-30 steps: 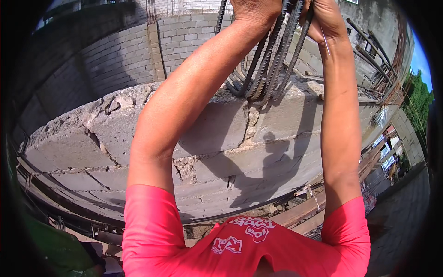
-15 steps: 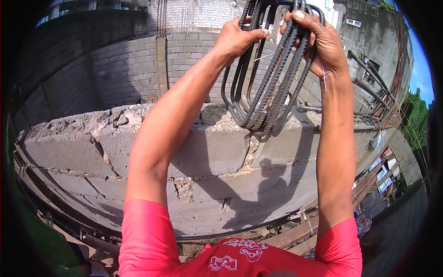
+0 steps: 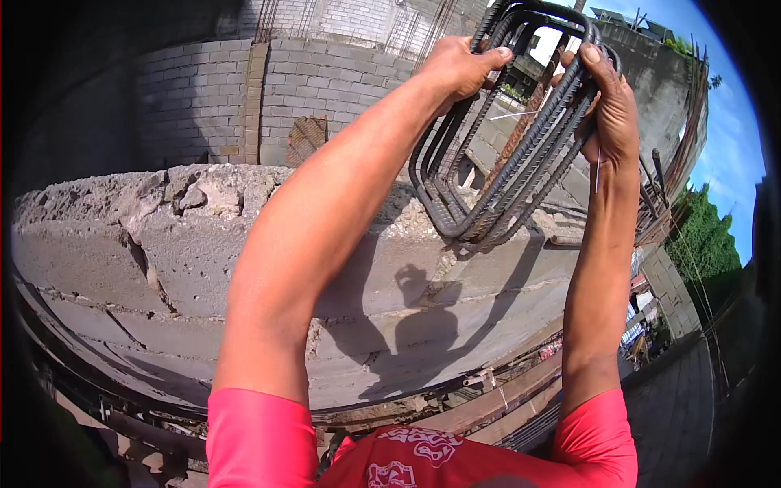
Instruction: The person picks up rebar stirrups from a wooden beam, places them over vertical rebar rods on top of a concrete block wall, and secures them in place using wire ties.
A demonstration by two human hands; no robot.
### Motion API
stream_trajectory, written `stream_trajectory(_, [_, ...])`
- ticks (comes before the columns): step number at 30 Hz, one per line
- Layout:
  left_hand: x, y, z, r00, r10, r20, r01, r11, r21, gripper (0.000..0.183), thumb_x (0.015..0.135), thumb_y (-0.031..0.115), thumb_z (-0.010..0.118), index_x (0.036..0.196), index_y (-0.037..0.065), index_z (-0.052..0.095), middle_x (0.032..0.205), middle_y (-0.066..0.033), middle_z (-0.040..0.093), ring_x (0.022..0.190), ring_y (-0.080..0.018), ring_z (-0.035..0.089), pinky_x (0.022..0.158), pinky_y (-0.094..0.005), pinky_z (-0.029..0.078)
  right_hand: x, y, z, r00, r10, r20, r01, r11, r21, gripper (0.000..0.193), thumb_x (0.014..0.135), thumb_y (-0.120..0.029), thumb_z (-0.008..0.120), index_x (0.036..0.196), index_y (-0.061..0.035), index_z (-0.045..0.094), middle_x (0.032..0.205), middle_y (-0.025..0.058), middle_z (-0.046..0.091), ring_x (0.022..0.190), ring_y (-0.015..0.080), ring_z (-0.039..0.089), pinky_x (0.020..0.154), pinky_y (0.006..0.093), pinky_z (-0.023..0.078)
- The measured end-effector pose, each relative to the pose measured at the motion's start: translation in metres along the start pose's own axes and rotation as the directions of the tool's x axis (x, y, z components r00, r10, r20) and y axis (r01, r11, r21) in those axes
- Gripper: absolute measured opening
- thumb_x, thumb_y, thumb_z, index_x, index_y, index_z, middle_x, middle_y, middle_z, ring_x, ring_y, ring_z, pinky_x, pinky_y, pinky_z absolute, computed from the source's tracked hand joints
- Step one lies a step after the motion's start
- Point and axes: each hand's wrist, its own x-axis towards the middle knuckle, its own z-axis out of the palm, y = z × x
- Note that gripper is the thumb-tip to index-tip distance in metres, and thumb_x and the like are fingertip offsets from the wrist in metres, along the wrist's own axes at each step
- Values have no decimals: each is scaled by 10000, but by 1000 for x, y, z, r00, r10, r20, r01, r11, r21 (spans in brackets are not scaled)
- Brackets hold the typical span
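Note:
Both hands hold a bundle of black ribbed rebar stirrups (image 3: 480,232), bent into rounded rectangles. It is raised above a concrete block wall (image 3: 390,272), tilted, its lower end over the wall's top edge. My left hand (image 3: 462,69) is closed round the bars of the upper left side, thumb stretched across. On the upper right side my right hand (image 3: 610,106) grips the bars, its thumb on the outer one; its other fingers are partly hidden behind them. A thin pale wire (image 3: 599,169) lies along my right wrist. Through the loops shows a rusty bar (image 3: 533,110); I cannot tell whether the stirrups encircle it.
Rough mortar and broken edges (image 3: 191,195) run along the wall's top. Planks and bars (image 3: 496,407) lie low behind my shirt front. More bars (image 3: 651,199) stick out at the right. A grey block wall (image 3: 342,81) stands farther back.
The view has turned, so hands and stirrups sit farther right in it. The stirrups lean more, and their open middle shows more plainly. Both hands keep their grip.

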Motion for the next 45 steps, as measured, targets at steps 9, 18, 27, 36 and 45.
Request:
stream_trajectory(9, [1, -4, -5, 998, 41, -37, -45, 993, -111, 297, 906, 261, 752, 1051, 9, 695, 886, -72, 719, 731, -121, 671, 627, -282, 580, -5, -2, 3, 999, 45, 26, -48, 990, 131, 276, 898, -237, 748, 1022, -3, 671, 883, 82, 718, 704, 187, 702, 650, 311, 598])
stream_trajectory(18, [16, 2, -5, 989, 118, -89, -135, 968, -210, 536, 827, 150, 818, 1252, -82, 588, 958, -120, 726, 744, -150, 694, 618, -297, 585, 9, 6, -18, 994, 48, 99, -58, 992, 111, 276, 930, -262, 713, 1041, -13, 667, 784, 98, 708, 680, 186, 715, 595, 335, 627])
stream_trajectory(27, [42, 4, -2, 929, 318, -187, -304, 947, 100, 360, 812, 36, 777, 1132, -51, 636, 976, -113, 708, 818, -143, 673, 729, -275, 564, -1, 2, -2, 999, 29, 18, -32, 983, 179, 198, 950, -267, 692, 980, -75, 650, 785, 50, 690, 667, 176, 702, 592, 337, 615])
stream_trajectory(36, [33, 27, 2, 874, 440, -205, -342, 859, 381, 400, 785, 99, 760, 1161, 11, 657, 987, -108, 729, 848, -174, 682, 834, -337, 538, -1, 4, -1, 999, 27, 45, -36, 978, 207, 224, 953, -261, 685, 993, -43, 657, 818, 70, 696, 690, 182, 700, 559, 284, 561])
stream_trajectory(45, [37, 21, 3, 834, 518, -193, -402, 808, 430, 504, 795, 79, 644, 1294, 33, 589, 897, -65, 718, 741, -146, 653, 763, -316, 528, -1, 6, -4, 998, -10, 65, -11, 952, 306, 255, 1021, -290, 559, 948, -59, 637, 762, 45, 662, 627, 161, 657, 537, 278, 514])
